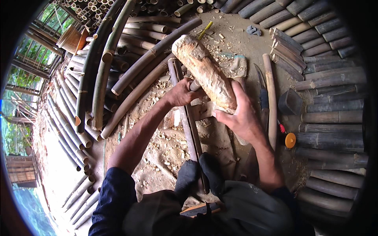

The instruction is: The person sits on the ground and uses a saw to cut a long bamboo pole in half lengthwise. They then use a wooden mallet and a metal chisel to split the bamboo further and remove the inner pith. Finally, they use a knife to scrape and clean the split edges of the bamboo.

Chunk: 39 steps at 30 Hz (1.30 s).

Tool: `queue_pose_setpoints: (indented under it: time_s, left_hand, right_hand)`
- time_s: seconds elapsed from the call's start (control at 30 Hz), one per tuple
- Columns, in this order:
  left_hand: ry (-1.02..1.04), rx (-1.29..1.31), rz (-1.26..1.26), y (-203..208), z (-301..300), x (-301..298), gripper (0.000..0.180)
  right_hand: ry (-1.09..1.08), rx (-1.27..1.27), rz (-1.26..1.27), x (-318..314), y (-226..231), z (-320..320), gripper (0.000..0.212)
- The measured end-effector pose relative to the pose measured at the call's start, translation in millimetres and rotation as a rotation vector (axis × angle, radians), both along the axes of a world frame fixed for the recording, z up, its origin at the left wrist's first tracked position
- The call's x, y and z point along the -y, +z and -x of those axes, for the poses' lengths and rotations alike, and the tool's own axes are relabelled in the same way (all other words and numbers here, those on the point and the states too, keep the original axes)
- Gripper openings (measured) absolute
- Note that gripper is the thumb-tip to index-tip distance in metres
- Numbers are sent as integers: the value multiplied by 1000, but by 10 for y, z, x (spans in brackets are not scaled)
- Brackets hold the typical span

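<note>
A wooden mallet (pixel 205 70) with a thick, pale, battered head is raised in front of me, its head slanting from far left to near right. My left hand (pixel 182 93) is closed round its short round handle (pixel 194 85). The near right end of the head is gripped by my right hand (pixel 241 114), thumb on the near side. Below the mallet, a long narrow dark bamboo piece (pixel 191 135) with a groove along it runs toward me. Its near end lies between my two dark-socked feet (pixel 212 167).
Bamboo poles (pixel 136 74) are heaped on the left; cut bamboo lengths (pixel 330 117) line the right. A knife (pixel 263 88) lies beside a bamboo stick (pixel 271 102), with a dark container (pixel 290 102) and an orange round lid (pixel 290 140) nearby. Wood chips (pixel 167 155) litter the ground cloth.
</note>
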State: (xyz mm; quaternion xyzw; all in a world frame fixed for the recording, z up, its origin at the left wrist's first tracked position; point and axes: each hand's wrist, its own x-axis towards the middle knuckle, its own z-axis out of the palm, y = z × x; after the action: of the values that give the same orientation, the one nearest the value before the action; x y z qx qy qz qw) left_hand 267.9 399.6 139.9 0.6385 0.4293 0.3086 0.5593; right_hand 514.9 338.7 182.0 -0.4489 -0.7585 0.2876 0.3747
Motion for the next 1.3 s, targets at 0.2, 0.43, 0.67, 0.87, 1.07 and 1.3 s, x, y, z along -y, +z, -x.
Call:
queue_pose_setpoints:
  time_s: [0.2, 0.43, 0.67, 0.87, 1.07, 1.3]
  left_hand:
    - [35, 45, -280, 338, -180, 1072, 28]
    - [771, -914, 63, -1047, 1159, 2188, 11]
    - [815, -1162, -4, -1519, 1494, 3007, 30]
    - [841, -542, 42, -1241, 922, 2575, 52]
    - [655, 109, 485, -1290, 45, 1903, 70]
    - [495, 136, 439, -1187, -126, 2056, 69]
  right_hand:
    - [-107, -314, 113, 32, 69, -219, 75]
    - [-233, 211, 658, 993, -1015, -809, 87]
    - [-360, 634, 706, 1927, -1412, -984, 85]
    - [-324, 591, 178, 1089, -1029, -666, 71]
    - [-124, 612, 88, -865, -1442, 17, 44]
    - [-85, 853, 283, -1492, -1690, 139, 61]
